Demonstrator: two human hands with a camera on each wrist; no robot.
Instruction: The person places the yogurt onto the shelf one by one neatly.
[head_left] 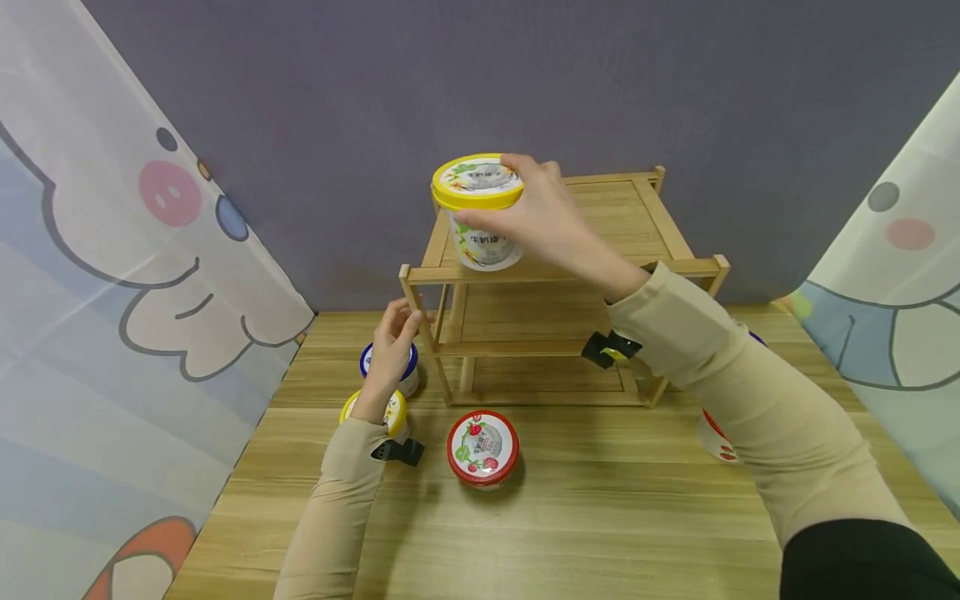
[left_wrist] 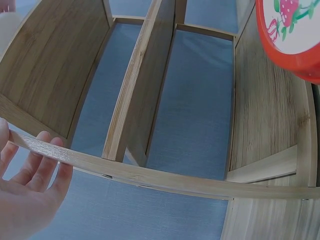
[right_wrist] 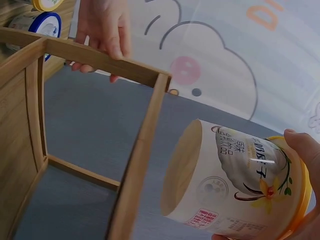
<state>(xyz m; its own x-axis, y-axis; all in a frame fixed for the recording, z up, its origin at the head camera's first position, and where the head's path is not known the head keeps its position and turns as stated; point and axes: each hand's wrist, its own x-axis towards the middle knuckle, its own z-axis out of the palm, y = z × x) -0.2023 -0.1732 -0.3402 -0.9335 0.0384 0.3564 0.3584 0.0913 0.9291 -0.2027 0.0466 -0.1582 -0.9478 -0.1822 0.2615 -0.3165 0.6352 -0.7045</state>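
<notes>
My right hand [head_left: 543, 217] grips a white tub with a yellow lid [head_left: 480, 196], thumb on the near side of the lid. The tub hangs over the front left corner of a three-tier wooden shelf rack [head_left: 562, 271]; in the right wrist view the tub [right_wrist: 220, 185] appears beside the rack's frame, its plain base showing. On the rack's left side, my left hand [head_left: 386, 350] holds the upright post [left_wrist: 85, 160], the fingers [left_wrist: 42, 172] wrapped over it in the left wrist view.
A red-lidded tub [head_left: 483, 448] stands before the rack. Left of it are a yellow-lidded tub [head_left: 396, 412] and a blue-lidded tub [head_left: 410, 382], partly behind my left arm. Another red-lidded tub [head_left: 718, 442] is at the right, partly hidden by my sleeve. A grey wall [head_left: 337, 125] rises behind.
</notes>
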